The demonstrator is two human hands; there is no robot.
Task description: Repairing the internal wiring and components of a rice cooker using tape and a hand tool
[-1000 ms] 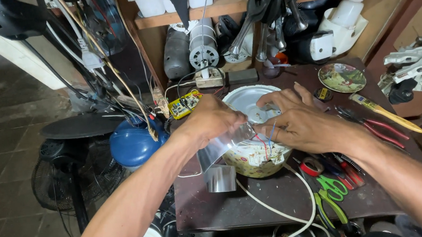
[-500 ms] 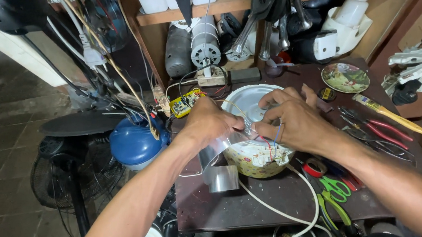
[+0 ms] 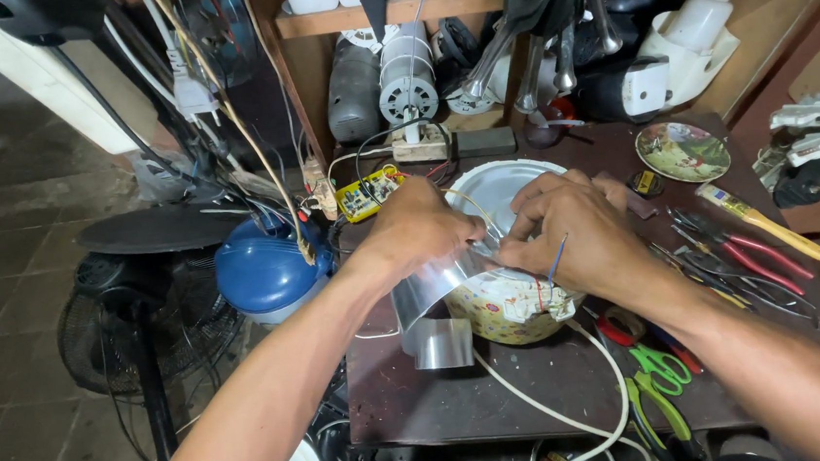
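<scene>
Hands (image 3: 498, 233) together (fingers curled) over cooker (image 3: 509, 306)

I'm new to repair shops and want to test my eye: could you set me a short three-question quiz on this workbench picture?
1. True or false: both hands are at the flowered pot.
2. What colour are the scissors' handles?
3. The bent metal sheet lies nearer which hand: A left, B right?

Key
1. True: left hand and right hand meet above it.
2. Green.
3. A.
</scene>
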